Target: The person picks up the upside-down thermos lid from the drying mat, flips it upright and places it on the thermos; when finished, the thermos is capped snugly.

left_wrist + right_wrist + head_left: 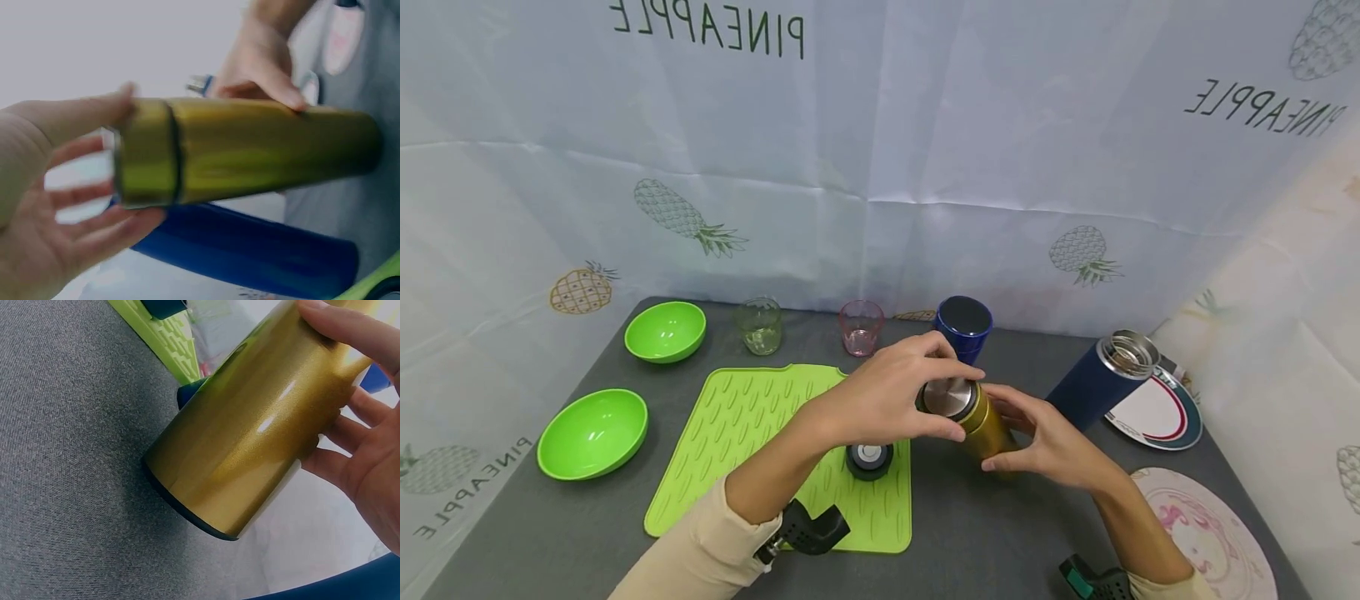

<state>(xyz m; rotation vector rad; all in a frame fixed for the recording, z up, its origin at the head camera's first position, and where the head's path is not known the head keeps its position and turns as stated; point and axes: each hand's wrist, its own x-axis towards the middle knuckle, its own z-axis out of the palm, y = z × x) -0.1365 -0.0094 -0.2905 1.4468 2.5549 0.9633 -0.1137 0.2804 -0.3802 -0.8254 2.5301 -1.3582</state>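
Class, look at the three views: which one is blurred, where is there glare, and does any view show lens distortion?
Left wrist view: soft and blurred, the gold flask smeared, background washed pale. Right wrist view: sharp, with bright glare streaks on the flask's side. Head view: evenly lit, the left hand and right hand clear, and the table edges splay outward, suggesting wide-angle distortion.

Head high; wrists close on flask

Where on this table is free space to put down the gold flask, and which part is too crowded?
Free: the left half of the green mat, and the grey table strip in front of it. Crowded: the right side, with the blue flask and two plates, and the back row of cups.
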